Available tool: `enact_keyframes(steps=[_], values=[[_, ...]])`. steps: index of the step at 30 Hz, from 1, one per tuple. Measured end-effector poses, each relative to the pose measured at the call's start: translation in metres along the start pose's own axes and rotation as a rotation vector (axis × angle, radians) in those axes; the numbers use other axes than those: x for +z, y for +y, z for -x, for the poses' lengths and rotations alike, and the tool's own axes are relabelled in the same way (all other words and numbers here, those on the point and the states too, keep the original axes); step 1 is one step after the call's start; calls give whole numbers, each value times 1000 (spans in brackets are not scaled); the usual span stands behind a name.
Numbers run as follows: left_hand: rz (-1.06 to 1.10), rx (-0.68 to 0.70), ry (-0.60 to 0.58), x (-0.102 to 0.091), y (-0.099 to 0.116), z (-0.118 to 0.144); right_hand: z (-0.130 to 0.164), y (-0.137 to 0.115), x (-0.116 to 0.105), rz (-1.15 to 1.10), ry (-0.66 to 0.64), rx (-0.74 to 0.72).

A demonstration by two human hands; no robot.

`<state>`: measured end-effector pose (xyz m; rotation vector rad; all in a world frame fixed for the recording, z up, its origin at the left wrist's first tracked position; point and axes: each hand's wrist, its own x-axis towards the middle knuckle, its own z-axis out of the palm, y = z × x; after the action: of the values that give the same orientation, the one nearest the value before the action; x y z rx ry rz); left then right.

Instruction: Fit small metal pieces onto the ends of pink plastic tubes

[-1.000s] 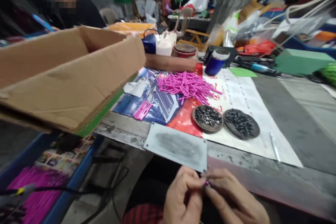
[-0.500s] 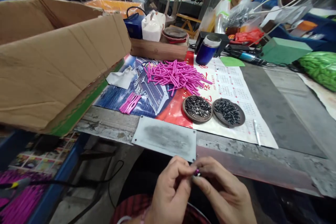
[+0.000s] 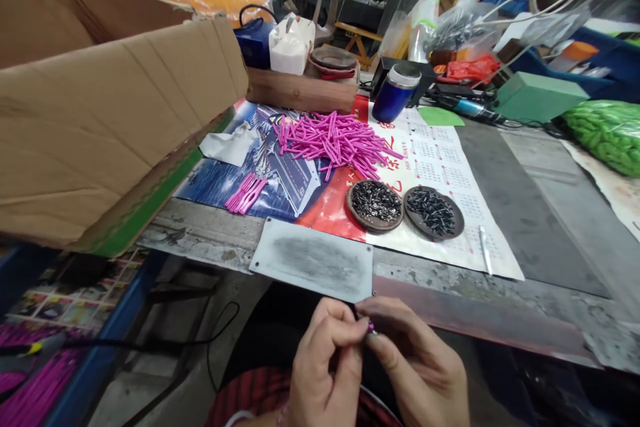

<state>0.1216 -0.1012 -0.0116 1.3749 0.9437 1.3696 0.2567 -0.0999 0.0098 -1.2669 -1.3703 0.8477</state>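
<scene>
Bottom center: your left hand point(image 3: 325, 367) and right hand point(image 3: 420, 367) both pinch a small pink piece point(image 3: 371, 327), fingers closed on it, below the desk point(image 3: 525, 213) edge. Mid-assembly, probably; keep grip aligned.

The head camera looks forward and down, close over the workbench point(image 3: 525, 213) edge, the far clutter distant.

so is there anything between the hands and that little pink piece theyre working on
Nothing visible. The left hand and right hand meet fingertip to fingertip, and the small pink piece is pinched directly between them, below the table edge. The pink stick pile and the two dishes lie further off on the table.
</scene>
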Motion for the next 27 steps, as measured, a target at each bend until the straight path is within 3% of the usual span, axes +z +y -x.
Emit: enact_keyframes(steps=[3, 9, 27], values=[[-31, 42, 50, 3, -1, 4, 4, 1, 6, -2, 80, 45], [-44, 121, 181, 12, -8, 4, 6, 1, 24, 27, 187, -10], [101, -17, 238, 17, -16, 1, 5, 11, 42, 103, 241, -26]])
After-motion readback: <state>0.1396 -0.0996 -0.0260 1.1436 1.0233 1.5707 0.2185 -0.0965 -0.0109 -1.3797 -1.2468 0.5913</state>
